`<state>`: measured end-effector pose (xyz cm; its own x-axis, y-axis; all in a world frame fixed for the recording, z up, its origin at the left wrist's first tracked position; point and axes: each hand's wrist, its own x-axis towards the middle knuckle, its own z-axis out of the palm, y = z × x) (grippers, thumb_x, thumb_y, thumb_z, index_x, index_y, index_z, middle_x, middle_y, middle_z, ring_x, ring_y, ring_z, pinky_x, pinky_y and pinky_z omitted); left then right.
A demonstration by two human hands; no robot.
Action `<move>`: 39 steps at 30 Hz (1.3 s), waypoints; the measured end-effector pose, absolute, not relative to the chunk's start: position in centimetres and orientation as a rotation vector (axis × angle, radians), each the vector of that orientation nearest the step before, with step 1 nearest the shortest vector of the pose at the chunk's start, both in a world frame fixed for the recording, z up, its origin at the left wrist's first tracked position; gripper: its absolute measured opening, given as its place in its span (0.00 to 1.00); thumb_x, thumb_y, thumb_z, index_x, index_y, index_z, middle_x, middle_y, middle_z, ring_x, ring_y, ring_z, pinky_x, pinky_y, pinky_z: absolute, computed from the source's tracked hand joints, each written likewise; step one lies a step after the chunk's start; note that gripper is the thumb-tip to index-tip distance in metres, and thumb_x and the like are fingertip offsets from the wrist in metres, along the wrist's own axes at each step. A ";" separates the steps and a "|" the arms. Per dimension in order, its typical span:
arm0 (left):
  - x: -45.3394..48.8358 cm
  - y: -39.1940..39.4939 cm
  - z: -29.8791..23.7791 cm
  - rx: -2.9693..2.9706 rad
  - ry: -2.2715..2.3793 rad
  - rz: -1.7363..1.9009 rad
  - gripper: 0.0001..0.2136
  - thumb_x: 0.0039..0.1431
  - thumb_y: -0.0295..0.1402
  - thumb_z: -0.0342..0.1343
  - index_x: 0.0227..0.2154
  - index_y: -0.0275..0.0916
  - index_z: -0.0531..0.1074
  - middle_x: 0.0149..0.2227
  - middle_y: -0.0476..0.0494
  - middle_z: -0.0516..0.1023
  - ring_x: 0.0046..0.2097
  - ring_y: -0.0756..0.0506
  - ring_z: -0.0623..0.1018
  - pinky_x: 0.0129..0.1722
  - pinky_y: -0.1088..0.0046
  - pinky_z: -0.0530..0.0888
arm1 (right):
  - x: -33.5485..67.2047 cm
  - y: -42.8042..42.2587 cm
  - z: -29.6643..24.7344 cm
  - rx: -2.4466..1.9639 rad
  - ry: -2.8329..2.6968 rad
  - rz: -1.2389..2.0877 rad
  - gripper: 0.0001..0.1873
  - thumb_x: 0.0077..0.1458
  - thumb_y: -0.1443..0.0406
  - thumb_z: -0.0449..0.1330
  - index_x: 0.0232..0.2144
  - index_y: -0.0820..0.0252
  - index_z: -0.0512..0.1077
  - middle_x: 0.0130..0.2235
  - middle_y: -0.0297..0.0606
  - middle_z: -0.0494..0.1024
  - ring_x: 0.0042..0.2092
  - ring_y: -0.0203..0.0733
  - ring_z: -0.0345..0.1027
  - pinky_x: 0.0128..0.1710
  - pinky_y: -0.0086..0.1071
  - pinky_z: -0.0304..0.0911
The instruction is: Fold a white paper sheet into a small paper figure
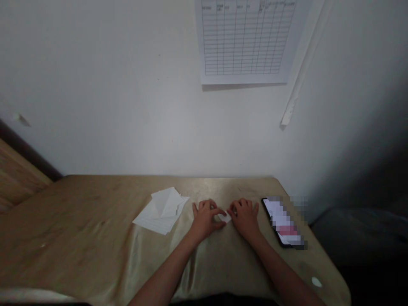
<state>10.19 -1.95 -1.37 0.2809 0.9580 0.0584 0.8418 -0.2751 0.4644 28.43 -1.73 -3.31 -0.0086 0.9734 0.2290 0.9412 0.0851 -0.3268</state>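
A small folded piece of white paper point(225, 218) lies on the brown table cover between my two hands. My left hand point(205, 219) has its thumb and index finger curved around the paper's left side, gripping it. On the other side, my right hand point(246, 217) pinches the paper's right edge with its fingertips. The remaining fingers of both hands rest on the cover. Part of the paper is hidden by my fingers, so its exact shape does not show. Left of my left hand sits a loose stack of white paper sheets point(156, 221), with a folded sheet on top.
A smartphone point(283, 225) with a lit, blurred screen lies right of my right hand. A small white scrap point(316, 282) is near the right edge of the table point(79, 238). Behind stands a white wall with a printed chart point(245, 42). Wooden furniture point(19, 174) is at far left.
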 end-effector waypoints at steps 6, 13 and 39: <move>10.1 -1.9 -1.4 2.228 1.638 0.471 0.14 0.50 0.44 0.71 0.41 0.61 0.82 0.53 0.48 0.72 0.61 0.35 0.65 0.64 0.30 0.42 | 28.5 -1.7 -3.3 -1.891 -2.009 0.103 0.09 0.65 0.56 0.57 0.40 0.50 0.75 0.48 0.41 0.75 0.55 0.55 0.62 0.63 0.65 0.43; 10.2 -2.2 -1.4 2.245 1.663 0.472 0.15 0.51 0.44 0.71 0.43 0.60 0.81 0.53 0.47 0.72 0.61 0.35 0.66 0.65 0.31 0.43 | 29.7 -1.6 -3.6 -1.805 -2.034 0.227 0.11 0.65 0.55 0.56 0.42 0.49 0.76 0.49 0.39 0.75 0.56 0.52 0.62 0.65 0.61 0.40; 10.3 -2.2 -1.7 2.237 1.723 0.509 0.19 0.51 0.46 0.70 0.47 0.63 0.79 0.53 0.47 0.71 0.60 0.35 0.66 0.66 0.37 0.43 | 30.3 -1.7 -3.6 -1.796 -2.030 0.244 0.11 0.60 0.55 0.61 0.43 0.48 0.77 0.49 0.38 0.74 0.56 0.51 0.63 0.65 0.54 0.42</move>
